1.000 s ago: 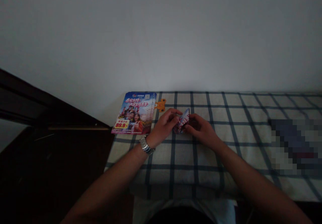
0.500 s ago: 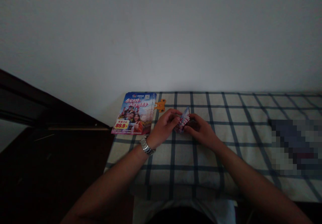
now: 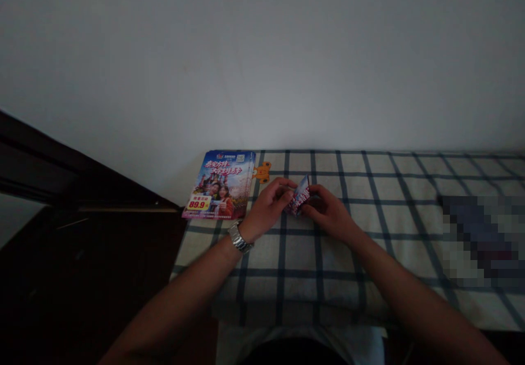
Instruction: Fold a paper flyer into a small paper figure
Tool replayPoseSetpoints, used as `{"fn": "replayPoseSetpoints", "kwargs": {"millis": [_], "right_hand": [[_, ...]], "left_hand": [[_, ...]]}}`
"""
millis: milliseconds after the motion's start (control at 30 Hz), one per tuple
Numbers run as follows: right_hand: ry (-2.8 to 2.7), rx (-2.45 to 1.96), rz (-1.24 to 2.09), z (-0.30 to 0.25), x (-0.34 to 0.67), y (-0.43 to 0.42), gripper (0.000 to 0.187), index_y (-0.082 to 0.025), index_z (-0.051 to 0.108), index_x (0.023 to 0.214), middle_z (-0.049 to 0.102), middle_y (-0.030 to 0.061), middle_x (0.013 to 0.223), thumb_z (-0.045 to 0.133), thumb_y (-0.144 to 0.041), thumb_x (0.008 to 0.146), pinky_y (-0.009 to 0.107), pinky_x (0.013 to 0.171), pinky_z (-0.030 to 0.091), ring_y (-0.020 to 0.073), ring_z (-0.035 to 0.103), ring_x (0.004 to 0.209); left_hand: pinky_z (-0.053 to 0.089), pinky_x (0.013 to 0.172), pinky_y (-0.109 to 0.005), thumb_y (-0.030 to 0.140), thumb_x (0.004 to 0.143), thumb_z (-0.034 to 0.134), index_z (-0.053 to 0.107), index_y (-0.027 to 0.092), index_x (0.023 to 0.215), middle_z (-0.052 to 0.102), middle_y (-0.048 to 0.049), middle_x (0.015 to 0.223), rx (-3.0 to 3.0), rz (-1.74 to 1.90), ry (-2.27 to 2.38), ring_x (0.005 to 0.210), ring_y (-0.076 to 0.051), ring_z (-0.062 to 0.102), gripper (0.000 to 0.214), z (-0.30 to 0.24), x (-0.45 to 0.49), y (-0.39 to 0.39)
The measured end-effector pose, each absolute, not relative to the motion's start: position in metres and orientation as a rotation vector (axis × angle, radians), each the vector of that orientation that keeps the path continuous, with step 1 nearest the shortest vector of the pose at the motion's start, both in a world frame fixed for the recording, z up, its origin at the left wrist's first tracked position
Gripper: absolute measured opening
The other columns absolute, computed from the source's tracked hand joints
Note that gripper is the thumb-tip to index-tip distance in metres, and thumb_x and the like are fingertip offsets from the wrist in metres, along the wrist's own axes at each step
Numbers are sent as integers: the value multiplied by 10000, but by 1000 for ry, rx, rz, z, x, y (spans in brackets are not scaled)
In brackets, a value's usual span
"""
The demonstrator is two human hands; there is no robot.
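Between my two hands is a small piece of folded printed paper (image 3: 301, 194), blue-grey at its pointed top and speckled pink and white below. My left hand (image 3: 271, 204), with a metal watch (image 3: 240, 237) on the wrist, pinches its left side. On the other side, the thumb and fingers of my right hand (image 3: 326, 211) grip its right edge. Part of the paper is hidden behind my fingers. A stack of glossy flyers (image 3: 221, 184) lies to the left of my left hand, printed with people, a castle and "89.9".
Under everything lies a white cloth with dark checks (image 3: 385, 190), its back edge against a pale wall (image 3: 262, 59). An orange bear figure (image 3: 261, 172) sits beside the flyers. A blurred-out dark object (image 3: 479, 234) lies at the right. Dark floor (image 3: 94, 266) shows at the left.
Both hands keep their hold on the folded paper in nearly the same place. Only a very slight shift of the view shows.
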State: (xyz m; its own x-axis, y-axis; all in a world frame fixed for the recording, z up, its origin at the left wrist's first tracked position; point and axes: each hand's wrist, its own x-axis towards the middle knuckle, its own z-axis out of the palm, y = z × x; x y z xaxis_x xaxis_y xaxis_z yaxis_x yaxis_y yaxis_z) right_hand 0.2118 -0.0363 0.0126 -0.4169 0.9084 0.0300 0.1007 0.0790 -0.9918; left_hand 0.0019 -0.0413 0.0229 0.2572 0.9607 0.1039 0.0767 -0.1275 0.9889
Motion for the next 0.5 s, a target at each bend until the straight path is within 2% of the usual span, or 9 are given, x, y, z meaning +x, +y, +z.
{"fn": "replayPoseSetpoints", "kwargs": {"millis": [500], "right_hand": [[-1647,-1006,1388,11,212,-35,329,-264,574,1172,718,47,1105,718,-351,889,397,908,609,225,728,999]], "left_hand": [[492,745,-273,440,993,597,599,216,1177,644,-23,922,1489,1052,1035,828,-155,616,290,22,0,-41]]}}
